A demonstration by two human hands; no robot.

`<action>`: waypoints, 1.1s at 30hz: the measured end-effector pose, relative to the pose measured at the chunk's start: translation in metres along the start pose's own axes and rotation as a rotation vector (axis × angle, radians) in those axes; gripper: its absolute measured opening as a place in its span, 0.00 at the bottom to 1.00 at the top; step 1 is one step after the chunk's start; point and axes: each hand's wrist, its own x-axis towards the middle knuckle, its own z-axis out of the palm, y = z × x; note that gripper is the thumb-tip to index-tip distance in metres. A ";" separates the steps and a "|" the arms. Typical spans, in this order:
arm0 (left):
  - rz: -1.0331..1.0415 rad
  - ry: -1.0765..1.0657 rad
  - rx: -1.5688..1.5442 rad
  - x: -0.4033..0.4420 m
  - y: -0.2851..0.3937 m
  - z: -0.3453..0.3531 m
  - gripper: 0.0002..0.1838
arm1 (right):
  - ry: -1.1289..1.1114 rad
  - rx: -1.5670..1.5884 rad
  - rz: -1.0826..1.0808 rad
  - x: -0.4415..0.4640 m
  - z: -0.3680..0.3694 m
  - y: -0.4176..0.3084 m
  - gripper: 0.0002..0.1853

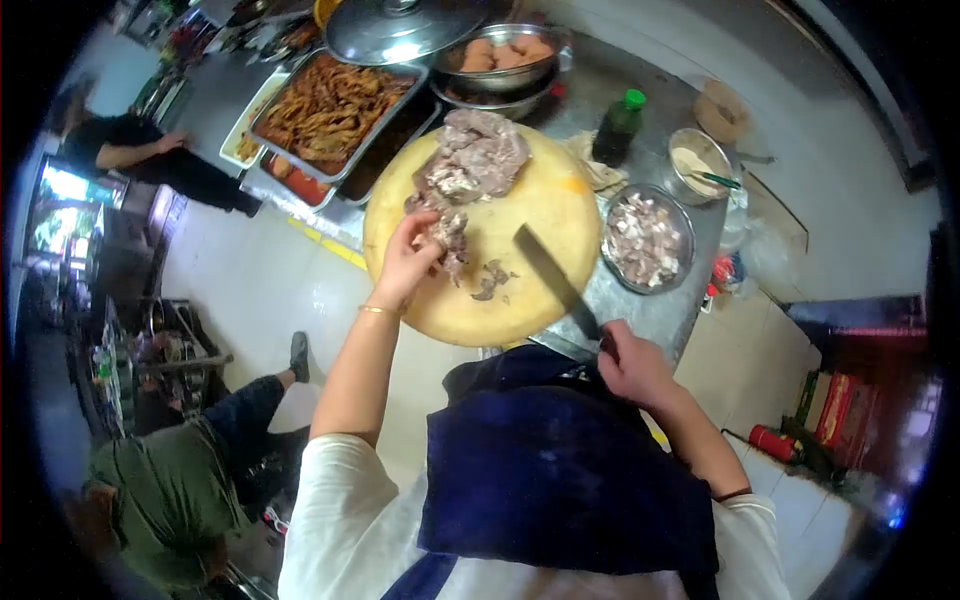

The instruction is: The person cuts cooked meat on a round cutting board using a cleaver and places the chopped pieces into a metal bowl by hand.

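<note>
My left hand [408, 262] is closed on a piece of cooked meat [452, 243] at the left of a round yellow chopping board [540, 195]. A larger lump of cooked meat [485, 152] lies on the far part of the board. Small dark scraps [490, 280] are near the middle. My right hand [635, 366] grips the handle of a kitchen knife [556, 278]. Its long blade slants over the board's right side, apart from the meat. Right of the board, a metal bowl [690, 252] holds chopped meat [645, 238].
Behind the board are a tray of brown food [335, 110], a pot lid [400, 30] and a bowl of reddish-brown pieces [505, 55]. A green-capped bottle [618, 130] stands near a tub of pale powder [700, 165]. Two people [170, 500] are at left.
</note>
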 end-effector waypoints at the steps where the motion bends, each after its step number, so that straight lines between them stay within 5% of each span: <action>1: -0.005 0.066 -0.022 -0.009 -0.007 -0.009 0.22 | -0.081 0.008 -0.047 0.005 0.001 -0.001 0.19; 4: 0.025 0.216 0.018 -0.024 -0.058 -0.027 0.21 | -0.333 0.048 -0.107 0.024 -0.008 -0.032 0.19; 16: 0.281 0.391 0.733 -0.069 -0.061 0.045 0.25 | -0.168 0.027 -0.100 0.048 -0.016 -0.038 0.22; 19: 0.555 0.348 0.893 -0.067 -0.064 0.030 0.24 | -0.220 -0.025 -0.182 0.049 -0.007 -0.041 0.20; 33: 0.659 0.438 0.880 -0.057 -0.085 0.032 0.18 | -0.295 0.112 -0.165 0.056 -0.006 -0.043 0.19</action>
